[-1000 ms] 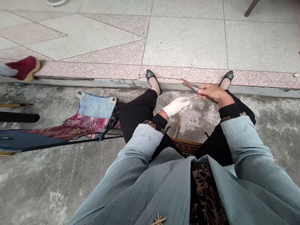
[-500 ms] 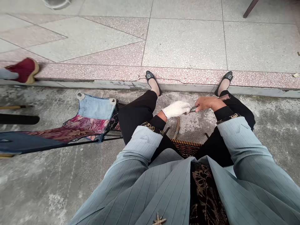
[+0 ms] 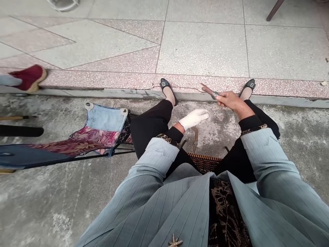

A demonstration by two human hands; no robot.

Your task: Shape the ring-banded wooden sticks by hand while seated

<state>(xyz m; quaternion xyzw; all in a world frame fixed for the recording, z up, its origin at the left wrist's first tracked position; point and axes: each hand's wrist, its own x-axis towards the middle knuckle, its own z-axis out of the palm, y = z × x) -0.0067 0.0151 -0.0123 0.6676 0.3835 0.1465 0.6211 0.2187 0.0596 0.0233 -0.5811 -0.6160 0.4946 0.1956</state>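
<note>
My right hand (image 3: 227, 101) is closed round a wooden-handled tool (image 3: 208, 91) with a grey ribbed metal band near my fingers. Its bare wooden end points up and left over the edge of the step; the other end is hidden by my hand and wrist. Lower and to the left is my left hand (image 3: 194, 118), in a white knitted glove, apart from the tool. Its fingers are curled together, and whether anything is inside them is hidden. Below it a curved brown stick (image 3: 195, 139) rises in front of the woven seat (image 3: 204, 161) between my legs.
A folding chair (image 3: 95, 140) with denim and flowered cloth stands close on my left. Beyond it is another person's red shoe (image 3: 32, 78) on the step. The raised tiled step (image 3: 115, 77) runs across in front, under my black shoes. A brown leg (image 3: 274, 10) stands far right.
My right hand has lifted and turned the tool, so its wooden end swings up and left, away from my left hand. The gloved left hand has let go of it and stays nearly in place.
</note>
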